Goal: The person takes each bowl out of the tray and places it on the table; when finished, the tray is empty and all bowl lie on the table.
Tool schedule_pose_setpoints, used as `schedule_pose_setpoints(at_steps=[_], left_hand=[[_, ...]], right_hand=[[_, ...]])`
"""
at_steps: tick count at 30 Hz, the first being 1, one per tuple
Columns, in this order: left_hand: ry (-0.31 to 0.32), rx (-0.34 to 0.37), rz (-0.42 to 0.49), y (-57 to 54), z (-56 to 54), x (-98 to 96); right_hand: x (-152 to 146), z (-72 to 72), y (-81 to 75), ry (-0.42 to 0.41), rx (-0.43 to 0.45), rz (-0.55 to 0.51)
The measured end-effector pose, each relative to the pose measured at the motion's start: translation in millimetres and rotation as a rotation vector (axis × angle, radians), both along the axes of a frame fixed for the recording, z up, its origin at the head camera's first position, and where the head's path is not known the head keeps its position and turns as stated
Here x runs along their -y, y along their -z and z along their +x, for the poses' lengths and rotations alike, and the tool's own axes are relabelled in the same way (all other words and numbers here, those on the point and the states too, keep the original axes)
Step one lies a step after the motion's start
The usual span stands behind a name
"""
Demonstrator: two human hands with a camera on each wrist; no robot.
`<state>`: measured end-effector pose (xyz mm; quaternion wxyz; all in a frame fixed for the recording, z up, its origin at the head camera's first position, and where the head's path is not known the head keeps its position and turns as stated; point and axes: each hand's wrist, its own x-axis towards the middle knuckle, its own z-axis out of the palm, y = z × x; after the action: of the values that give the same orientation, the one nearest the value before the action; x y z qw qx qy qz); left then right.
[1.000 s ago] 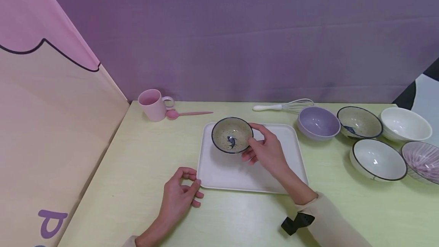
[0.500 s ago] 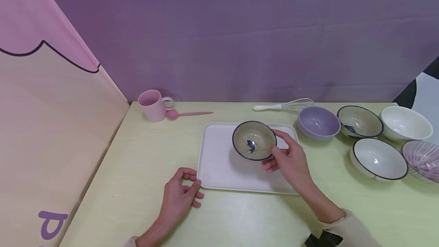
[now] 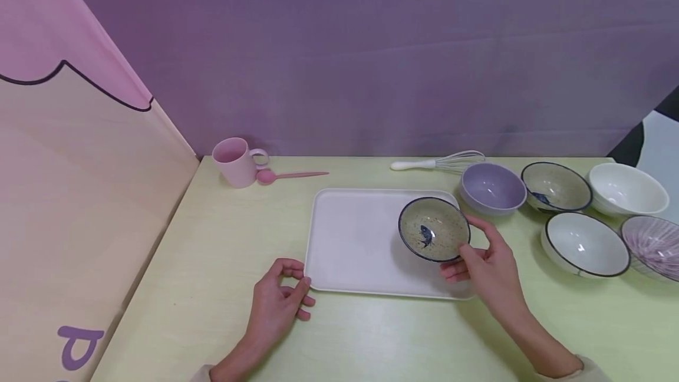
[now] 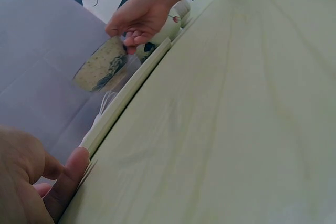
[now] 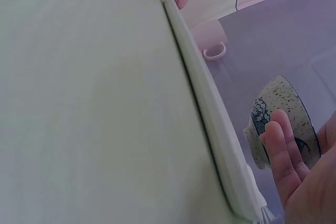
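A speckled beige bowl [image 3: 434, 229] with a dark rim and a blue fish inside is held in my right hand [image 3: 493, 267], thumb at the rim and fingers round its side. It hangs over the right part of a white rectangular tray [image 3: 352, 240], slightly tilted. In the right wrist view the bowl [image 5: 281, 114] shows blue decoration outside, with fingers against its wall. My left hand [image 3: 278, 293] pinches the tray's front left corner between thumb and fingers. The left wrist view shows that left hand [image 4: 37, 177] at the tray's edge.
Behind the tray lie a pink spoon [image 3: 292, 175], a pink mug [image 3: 236, 162] and a white-handled whisk [image 3: 437, 163]. To the right stand a purple bowl [image 3: 492, 189], another beige bowl [image 3: 559, 184], white bowls [image 3: 586, 245] and a purple-streaked bowl [image 3: 655, 246]. A purple backdrop [image 3: 371, 63] rises behind.
My right hand has carried the beige bowl rightward and a little nearer, from over the tray's left-middle to over its right part. My left hand has stayed at the tray corner.
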<state>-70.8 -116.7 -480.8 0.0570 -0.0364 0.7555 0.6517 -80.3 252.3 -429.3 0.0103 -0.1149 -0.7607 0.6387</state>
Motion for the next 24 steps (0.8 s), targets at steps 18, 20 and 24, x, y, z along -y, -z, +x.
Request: schedule_pose_setpoints(at_steps=[18, 20, 24], left_hand=[[0.004, -0.011, -0.003, -1.4, -0.6, 0.5], [0.007, -0.013, 0.002, -1.4, -0.7, 0.6], [0.018, -0.024, 0.009, -0.6, -0.8, 0.7]], right_hand=[[-45.0, 37.9, 17.3, 0.047, 0.003, -0.043], [-43.9, 39.6, 15.7, 0.047, -0.005, -0.064], [-43.9, 43.3, 11.6, 0.054, -0.036, -0.094]])
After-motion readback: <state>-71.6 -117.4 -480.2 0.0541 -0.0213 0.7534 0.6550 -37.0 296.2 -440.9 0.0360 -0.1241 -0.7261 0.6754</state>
